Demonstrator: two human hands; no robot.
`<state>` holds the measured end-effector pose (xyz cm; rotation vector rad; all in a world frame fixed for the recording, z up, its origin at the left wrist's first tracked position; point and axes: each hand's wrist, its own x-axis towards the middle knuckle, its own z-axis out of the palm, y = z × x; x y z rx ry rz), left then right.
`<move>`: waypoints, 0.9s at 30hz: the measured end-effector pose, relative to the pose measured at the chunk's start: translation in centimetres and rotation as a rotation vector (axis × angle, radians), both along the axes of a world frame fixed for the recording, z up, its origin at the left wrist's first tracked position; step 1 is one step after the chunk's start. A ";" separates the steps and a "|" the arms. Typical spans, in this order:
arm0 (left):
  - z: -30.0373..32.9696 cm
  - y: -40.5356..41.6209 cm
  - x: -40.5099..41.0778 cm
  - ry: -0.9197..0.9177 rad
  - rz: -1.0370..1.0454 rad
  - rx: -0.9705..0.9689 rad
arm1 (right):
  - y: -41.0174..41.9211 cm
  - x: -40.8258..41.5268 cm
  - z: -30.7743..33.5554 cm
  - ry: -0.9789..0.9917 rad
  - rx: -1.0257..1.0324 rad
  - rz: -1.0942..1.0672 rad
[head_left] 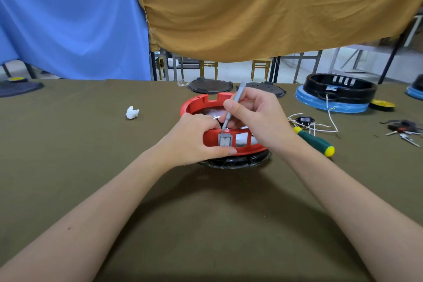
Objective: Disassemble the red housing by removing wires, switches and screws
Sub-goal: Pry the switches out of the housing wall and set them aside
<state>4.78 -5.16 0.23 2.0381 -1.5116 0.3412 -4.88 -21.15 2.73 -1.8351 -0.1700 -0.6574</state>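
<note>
The round red housing (199,102) rests on a black base in the middle of the table. A grey rocker switch (225,141) sits in its near wall. My left hand (194,138) grips the near wall beside the switch, thumb under it. My right hand (254,114) holds a thin grey tool (233,105) like a pen, its tip set at the switch's top edge. White wires with a small black part (304,120) lie on the table to the right.
A green-and-yellow screwdriver (314,141) lies right of the housing. A black housing on a blue base (338,91) stands at the back right, two dark round lids (210,86) behind, loose metal parts (405,131) far right, and a white wad (132,112) to the left.
</note>
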 end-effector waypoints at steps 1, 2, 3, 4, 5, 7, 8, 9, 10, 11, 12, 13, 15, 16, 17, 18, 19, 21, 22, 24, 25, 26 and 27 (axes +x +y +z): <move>0.0 0.0 0.1 0.005 0.002 0.006 | 0.0 0.0 -0.1 -0.015 -0.025 0.008; 0.0 0.0 0.1 0.007 -0.004 0.008 | 0.1 -0.1 -0.1 -0.026 -0.055 0.013; 0.1 -0.1 0.2 -0.001 -0.018 0.004 | 0.1 -0.1 -0.1 -0.031 -0.089 0.016; 0.1 0.0 0.2 -0.012 -0.031 0.000 | 0.3 0.0 -0.1 -0.031 -0.126 0.013; 0.2 0.0 0.2 -0.020 -0.036 -0.002 | 0.4 0.0 -0.1 -0.026 -0.167 0.003; 0.2 0.1 0.2 -0.044 -0.010 0.006 | 0.5 -0.1 0.1 -0.017 -0.266 -0.040; 0.1 0.0 0.2 -0.061 0.027 0.014 | 0.6 -0.1 0.2 -0.018 -0.327 -0.066; 0.0 0.0 0.2 -0.076 0.071 0.029 | 0.8 -0.1 0.4 -0.016 -0.386 -0.087; -0.1 0.0 0.2 -0.079 0.109 0.042 | 0.9 0.0 0.6 -0.005 -0.430 -0.101; -0.2 0.0 0.3 -0.068 0.130 0.049 | 1.1 0.2 0.9 0.019 -0.456 -0.108; -0.3 0.0 0.4 -0.046 0.136 0.052 | 1.2 0.4 1.2 0.055 -0.470 -0.112; -0.3 0.1 0.4 -0.027 0.137 0.053 | 1.3 0.6 1.5 0.095 -0.483 -0.117; -0.3 0.1 0.5 -0.007 0.137 0.051 | 1.4 1.1 2.2 0.159 -0.511 -0.125; -0.3 0.1 0.5 -0.002 0.137 0.048 | 1.4 1.4 2.5 0.187 -0.519 -0.125; -0.4 0.1 0.6 0.002 0.137 0.045 | 1.4 1.7 2.8 0.222 -0.519 -0.122; -0.4 0.1 0.6 0.004 0.138 0.043 | 1.3 2.0 2.9 0.261 -0.512 -0.115; -0.4 0.1 0.7 0.004 0.139 0.046 | 1.3 2.3 3.0 0.296 -0.501 -0.102; -0.5 0.1 0.8 0.005 0.140 0.056 | 1.1 2.6 2.6 0.314 -0.461 -0.080; -0.6 0.0 0.8 0.005 0.138 0.052 | 1.0 2.5 2.3 0.286 -0.429 -0.075; -0.7 0.0 0.9 -0.002 0.130 0.034 | 0.7 1.8 1.5 0.167 -0.348 -0.046; -0.7 0.0 0.9 -0.011 0.127 0.027 | 0.5 1.3 1.1 0.100 -0.316 -0.019; -0.7 -0.1 1.0 -0.016 0.125 0.026 | 0.3 0.9 0.8 0.047 -0.309 0.006; -0.7 -0.1 1.1 -0.018 0.123 0.027 | 0.3 0.6 0.6 0.013 -0.329 0.022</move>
